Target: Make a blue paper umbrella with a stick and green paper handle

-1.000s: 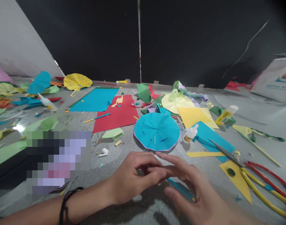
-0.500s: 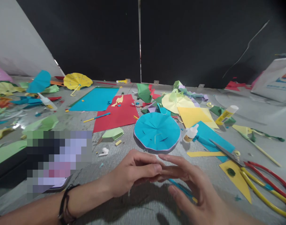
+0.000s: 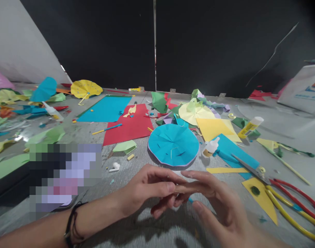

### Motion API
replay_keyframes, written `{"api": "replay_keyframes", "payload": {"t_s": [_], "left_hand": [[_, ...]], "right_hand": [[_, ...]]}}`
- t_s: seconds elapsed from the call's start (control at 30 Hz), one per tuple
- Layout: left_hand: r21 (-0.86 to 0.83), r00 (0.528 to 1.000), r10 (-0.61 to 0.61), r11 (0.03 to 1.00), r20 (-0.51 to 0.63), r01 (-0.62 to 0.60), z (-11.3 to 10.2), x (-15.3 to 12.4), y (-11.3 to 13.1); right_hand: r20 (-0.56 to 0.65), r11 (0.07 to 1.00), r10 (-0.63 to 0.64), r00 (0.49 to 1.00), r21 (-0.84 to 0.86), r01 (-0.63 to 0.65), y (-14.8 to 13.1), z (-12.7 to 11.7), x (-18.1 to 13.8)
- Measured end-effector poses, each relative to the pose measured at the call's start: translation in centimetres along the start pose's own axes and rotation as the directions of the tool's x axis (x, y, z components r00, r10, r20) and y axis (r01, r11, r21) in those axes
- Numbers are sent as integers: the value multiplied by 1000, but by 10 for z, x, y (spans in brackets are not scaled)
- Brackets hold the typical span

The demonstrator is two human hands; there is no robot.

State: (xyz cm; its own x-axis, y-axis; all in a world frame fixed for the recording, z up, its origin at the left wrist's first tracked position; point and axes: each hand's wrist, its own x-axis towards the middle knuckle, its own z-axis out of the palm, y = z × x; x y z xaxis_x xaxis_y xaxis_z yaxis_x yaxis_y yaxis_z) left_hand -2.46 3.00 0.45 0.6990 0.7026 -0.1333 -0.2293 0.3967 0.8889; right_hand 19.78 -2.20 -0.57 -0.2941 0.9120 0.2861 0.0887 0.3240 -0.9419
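My left hand (image 3: 149,189) and my right hand (image 3: 214,198) meet in the air low in view, their fingertips overlapping. A thin blue stick (image 3: 190,199) shows only as a small tip beside my right fingers; the rest is hidden behind them. I cannot tell whether my left hand grips it too. A dark cord bracelet (image 3: 73,224) circles my left wrist. Just beyond my fingers lies a round blue paper disc (image 3: 173,144) with a lilac edge and several short slits, not touching either hand.
To the right lie scissors (image 3: 250,172) with red and yellow handles, on a yellow paper piece (image 3: 258,198). Further off are a white glue bottle (image 3: 211,147), a glue stick (image 3: 250,127), red and blue sheets (image 3: 128,127), paper scraps and folded paper parasols. A pixelated patch (image 3: 65,177) covers the left.
The blue stick, earlier visible under my right hand with its yellow end, is now almost hidden. My left fingers have curled down beneath my right fingers.
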Motion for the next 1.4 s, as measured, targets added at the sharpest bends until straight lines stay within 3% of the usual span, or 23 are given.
{"api": "replay_keyframes", "payload": {"t_s": [0.43,0.6,0.73,0.93,1.4], "left_hand": [[154,985,19,988,-170,7,3,4,5],[152,989,30,988,-146,-7,5,5,4],[52,995,28,998,-94,-23,3,6,-1],[-27,999,37,999,-35,-38,0,7,-4],[198,992,-30,979,-119,53,5,3,-3]], "right_hand": [[29,998,-56,998,-41,57,-3,-4,6],[6,995,-76,997,-59,76,0,-3,10],[-83,989,-122,989,-99,114,4,-2,16],[-102,979,-129,986,-171,110,6,-2,18],[-118,974,-126,985,-202,101,6,0,20]]}}
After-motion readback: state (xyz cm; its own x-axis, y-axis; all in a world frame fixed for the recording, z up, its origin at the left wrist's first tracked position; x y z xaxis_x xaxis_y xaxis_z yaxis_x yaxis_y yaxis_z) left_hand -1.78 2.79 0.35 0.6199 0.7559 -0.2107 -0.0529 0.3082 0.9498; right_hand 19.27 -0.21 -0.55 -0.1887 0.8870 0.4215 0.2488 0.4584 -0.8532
